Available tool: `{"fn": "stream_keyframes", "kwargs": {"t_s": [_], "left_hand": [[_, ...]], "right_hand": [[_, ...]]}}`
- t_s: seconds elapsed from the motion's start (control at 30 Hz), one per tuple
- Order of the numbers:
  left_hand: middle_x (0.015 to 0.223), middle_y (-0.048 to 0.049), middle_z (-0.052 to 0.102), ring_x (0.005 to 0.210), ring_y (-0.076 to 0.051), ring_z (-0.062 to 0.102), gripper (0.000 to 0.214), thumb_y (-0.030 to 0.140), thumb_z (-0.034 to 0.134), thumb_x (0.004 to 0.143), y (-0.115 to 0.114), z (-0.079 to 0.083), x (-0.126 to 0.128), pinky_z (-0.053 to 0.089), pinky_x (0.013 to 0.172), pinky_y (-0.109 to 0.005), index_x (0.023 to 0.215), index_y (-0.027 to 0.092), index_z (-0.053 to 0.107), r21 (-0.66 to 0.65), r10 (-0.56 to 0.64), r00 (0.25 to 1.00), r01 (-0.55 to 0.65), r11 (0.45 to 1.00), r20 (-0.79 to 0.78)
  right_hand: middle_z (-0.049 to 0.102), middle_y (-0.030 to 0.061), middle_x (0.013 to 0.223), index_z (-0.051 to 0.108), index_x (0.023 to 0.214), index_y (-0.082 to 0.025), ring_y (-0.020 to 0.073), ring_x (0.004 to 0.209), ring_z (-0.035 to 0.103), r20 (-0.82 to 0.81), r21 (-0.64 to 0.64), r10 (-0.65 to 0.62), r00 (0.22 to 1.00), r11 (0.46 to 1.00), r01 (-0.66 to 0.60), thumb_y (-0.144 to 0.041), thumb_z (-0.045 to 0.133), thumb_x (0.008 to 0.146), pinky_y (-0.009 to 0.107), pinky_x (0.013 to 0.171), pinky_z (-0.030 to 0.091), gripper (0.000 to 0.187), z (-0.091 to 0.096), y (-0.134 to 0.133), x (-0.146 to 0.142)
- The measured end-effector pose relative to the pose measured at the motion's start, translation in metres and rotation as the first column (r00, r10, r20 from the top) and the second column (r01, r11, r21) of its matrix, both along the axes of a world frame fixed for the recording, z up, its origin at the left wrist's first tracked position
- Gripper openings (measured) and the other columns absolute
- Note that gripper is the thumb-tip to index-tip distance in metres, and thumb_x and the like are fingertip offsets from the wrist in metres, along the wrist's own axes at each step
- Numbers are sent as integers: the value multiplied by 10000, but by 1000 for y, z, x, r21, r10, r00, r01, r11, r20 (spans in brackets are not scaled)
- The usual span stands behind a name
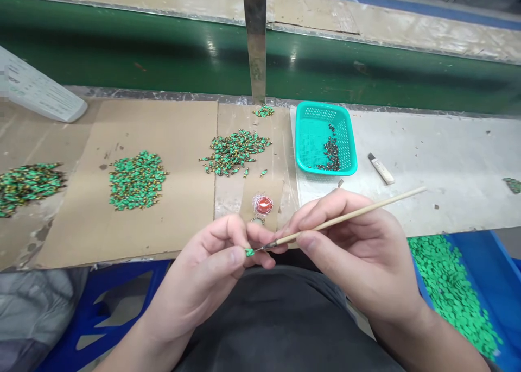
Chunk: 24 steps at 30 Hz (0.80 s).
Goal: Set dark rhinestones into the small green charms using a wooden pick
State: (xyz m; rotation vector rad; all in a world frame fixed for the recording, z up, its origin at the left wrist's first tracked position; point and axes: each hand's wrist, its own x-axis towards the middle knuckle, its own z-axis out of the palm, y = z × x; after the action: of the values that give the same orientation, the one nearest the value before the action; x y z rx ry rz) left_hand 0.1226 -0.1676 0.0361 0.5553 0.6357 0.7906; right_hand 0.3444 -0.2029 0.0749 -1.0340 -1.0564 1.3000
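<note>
My left hand pinches a tiny green piece between thumb and forefinger, above the table's near edge. My right hand grips a thin wooden-handled brush like a pen, and its fine tip meets the green piece. Just beyond my fingers, a dab of red paint lies on a small silvery patch. Several heaps of small green-and-gold pieces rest on brown cardboard sheets, with another heap farther right.
A teal plastic basket holds dark small pieces. To its right lies a short white-handled tool. A blue crate of flat green pieces sits at lower right. A metal upright rises at the table's back edge, before a green belt.
</note>
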Motion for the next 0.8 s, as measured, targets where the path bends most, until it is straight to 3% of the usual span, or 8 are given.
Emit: {"fn": "stream_keyframes", "kwargs": {"t_s": [0.8], "left_hand": [[1016,-37,943,817,-178,859,155,321,1030,904,-1,0,-1,736,813,-239,854,224,920,52,11,1000,-10,999,-21]], "right_hand": [[872,44,970,812,1004,-242,207,874,888,-1,29,7,1000,1000,-7,-90,828,1023,332,806,769,154,-1,3,-4]]}}
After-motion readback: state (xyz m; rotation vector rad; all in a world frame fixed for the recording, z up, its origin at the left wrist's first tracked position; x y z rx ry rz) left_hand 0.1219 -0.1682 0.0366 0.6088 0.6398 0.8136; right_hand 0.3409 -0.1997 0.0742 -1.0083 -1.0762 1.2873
